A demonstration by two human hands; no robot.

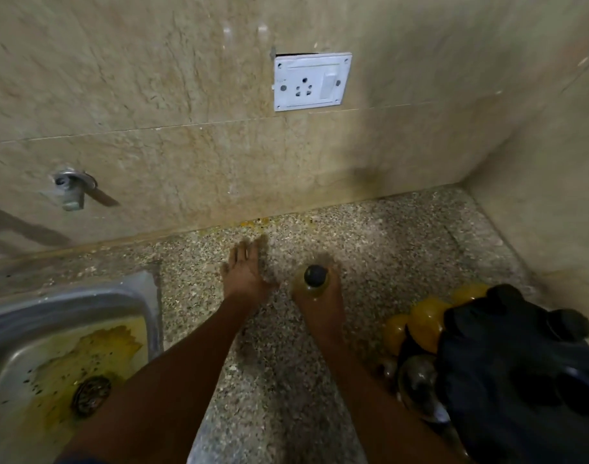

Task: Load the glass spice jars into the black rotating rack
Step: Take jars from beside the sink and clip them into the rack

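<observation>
One glass spice jar (314,279), black-capped, gripped upright in right hand (319,304) above speckled counter (370,249); left hand (244,274) spread, fingers apart, empty. Next, presumably: carry rightward to black rotating rack (507,363), seat in vacant slot.

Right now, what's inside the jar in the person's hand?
The jar in the right hand shows something yellowish through the glass. Its black lid covers the top and fingers hide the lower part, so how full it is can't be seen.

A speckled stone counter (370,249) is seen, with a steel sink (68,316) set into its left side. A black rack (520,370) holding jars (427,324) is stood at the right.
</observation>
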